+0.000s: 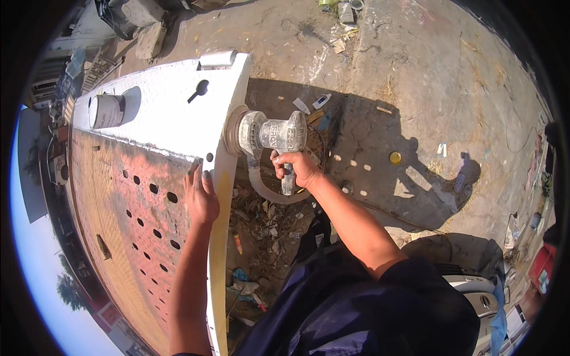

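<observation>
My right hand (298,168) is wrapped round the handle of a dusty grey power sander (274,134). The sander's round pad sits against the side edge of a large metal panel (160,110), and a curved grey hose (261,181) loops below the tool. Fingers stretched out, my left hand (202,196) rests by the same edge, where the white-painted part meets the reddish part with rows of holes. It holds nothing. A paint can (107,111) stands on the white part, near a keyhole-shaped opening.
Concrete ground (332,47) stretches beyond the panel, with scraps of litter and a yellow lid (395,157). Leaves and rubbish lie under the panel's edge. A concrete block (149,40) lies far left. To the lower right is a pale motorbike or similar vehicle (475,285).
</observation>
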The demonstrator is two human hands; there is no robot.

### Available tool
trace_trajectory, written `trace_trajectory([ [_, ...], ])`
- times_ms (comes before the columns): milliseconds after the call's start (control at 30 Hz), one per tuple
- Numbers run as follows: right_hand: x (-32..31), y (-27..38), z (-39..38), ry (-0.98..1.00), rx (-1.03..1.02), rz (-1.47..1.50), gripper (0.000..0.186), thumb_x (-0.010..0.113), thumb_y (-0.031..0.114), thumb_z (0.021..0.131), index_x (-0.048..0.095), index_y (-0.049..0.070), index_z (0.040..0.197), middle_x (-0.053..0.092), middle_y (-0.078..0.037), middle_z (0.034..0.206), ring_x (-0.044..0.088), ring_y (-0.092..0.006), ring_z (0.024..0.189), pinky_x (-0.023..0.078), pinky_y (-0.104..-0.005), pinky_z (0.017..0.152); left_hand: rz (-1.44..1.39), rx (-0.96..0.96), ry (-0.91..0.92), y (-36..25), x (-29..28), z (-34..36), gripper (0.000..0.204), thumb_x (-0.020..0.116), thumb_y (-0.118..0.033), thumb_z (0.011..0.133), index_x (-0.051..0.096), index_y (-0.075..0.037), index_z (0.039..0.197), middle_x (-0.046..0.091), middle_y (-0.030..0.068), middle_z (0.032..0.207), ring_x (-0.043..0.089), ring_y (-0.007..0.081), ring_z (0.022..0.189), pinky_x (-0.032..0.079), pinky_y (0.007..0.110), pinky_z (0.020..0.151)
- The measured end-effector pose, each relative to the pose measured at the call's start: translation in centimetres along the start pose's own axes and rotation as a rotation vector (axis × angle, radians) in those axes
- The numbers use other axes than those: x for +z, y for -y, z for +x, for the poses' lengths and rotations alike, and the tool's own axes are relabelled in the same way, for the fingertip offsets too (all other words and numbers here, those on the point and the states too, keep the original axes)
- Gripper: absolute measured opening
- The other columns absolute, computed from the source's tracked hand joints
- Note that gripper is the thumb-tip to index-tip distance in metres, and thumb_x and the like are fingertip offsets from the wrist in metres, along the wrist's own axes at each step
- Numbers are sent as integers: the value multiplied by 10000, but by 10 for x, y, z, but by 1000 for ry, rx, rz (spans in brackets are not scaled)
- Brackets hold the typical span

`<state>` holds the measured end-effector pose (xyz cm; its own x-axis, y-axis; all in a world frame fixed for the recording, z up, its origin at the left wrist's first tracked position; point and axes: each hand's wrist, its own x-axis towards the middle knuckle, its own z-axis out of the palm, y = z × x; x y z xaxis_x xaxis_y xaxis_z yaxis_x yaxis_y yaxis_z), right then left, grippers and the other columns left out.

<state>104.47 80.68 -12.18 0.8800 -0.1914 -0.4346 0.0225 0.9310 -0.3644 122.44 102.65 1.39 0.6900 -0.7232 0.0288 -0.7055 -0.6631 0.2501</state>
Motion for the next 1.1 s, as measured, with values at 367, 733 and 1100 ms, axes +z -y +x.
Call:
trace_trajectory([
  [367,-19,77,58,34,-68,2,231,689,136,878,674,-6,1061,626,-45,800,574,-132,604,516,-350,639,3,-7,-3,-3,-1,1,451,437,-292,1168,620,22,1436,587,236,1499,546,465,1358,432,542,1168],
  [733,-10,55,34,17,-71,-95,208,715,121,872,695,-13,1031,659,-65,773,620,-152,582,536,-345,587,-20,-19,14,0,-1,-1,458,421,-293,1173,614,16,1449,577,228,1516,526,457,1391,416,541,1193],
  [1100,-21,93,52,-9,-45,-94,195,690,111,881,693,-19,1026,641,-57,790,597,-133,591,526,-345,592,-32,-20,19,1,1,-1,471,407,-297,1177,623,29,1438,566,233,1534,518,461,1396,411,541,1196],
])
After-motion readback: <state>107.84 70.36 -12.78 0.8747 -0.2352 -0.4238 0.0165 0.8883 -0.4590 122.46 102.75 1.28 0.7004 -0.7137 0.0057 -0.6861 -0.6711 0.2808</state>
